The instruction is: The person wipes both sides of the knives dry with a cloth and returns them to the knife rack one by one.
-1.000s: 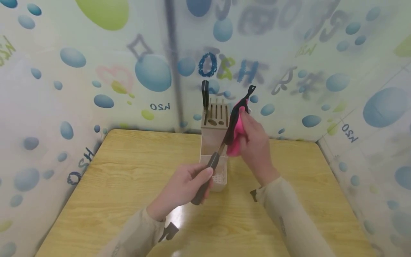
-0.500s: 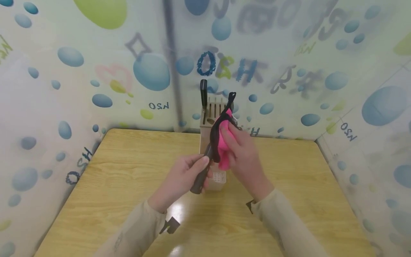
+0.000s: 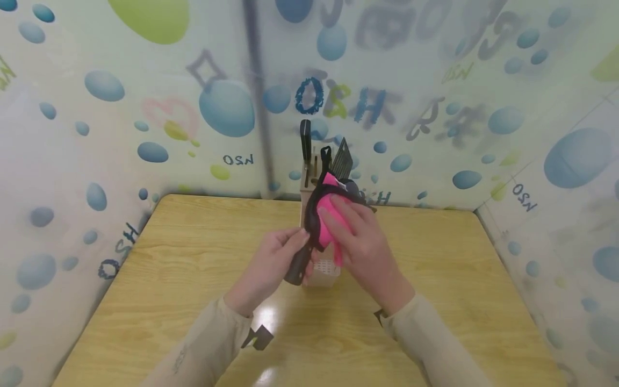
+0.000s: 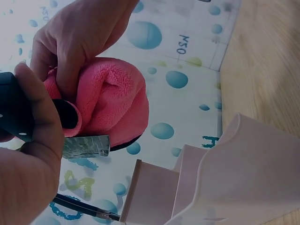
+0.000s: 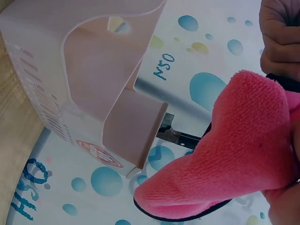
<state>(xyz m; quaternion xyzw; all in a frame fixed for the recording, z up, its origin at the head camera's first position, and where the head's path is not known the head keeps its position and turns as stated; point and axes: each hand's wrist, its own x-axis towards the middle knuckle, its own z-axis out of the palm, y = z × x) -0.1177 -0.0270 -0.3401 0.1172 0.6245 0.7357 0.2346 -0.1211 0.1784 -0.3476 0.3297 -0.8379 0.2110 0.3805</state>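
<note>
My left hand grips a kitchen knife by its dark riveted handle, the shiny blade slanting up to the right. My right hand holds a pink plush cloth with a black edge and a black hanging loop against the blade. Most of the blade is hidden behind the cloth; a strip of metal shows beneath it in the left wrist view. The cloth now lies close to the left thumb, at the handle end. In the right wrist view the cloth hangs in folds.
Directly behind the hands stands a light knife block with slots on top, near the table's back edge. One black-handled knife stands in its left slot. The wooden table meets patterned walls at the back and sides.
My right hand has brought the cloth down and left along the blade to the handle, baring the blade's upper end. The left hand keeps its grip, shifting slightly left and up.
</note>
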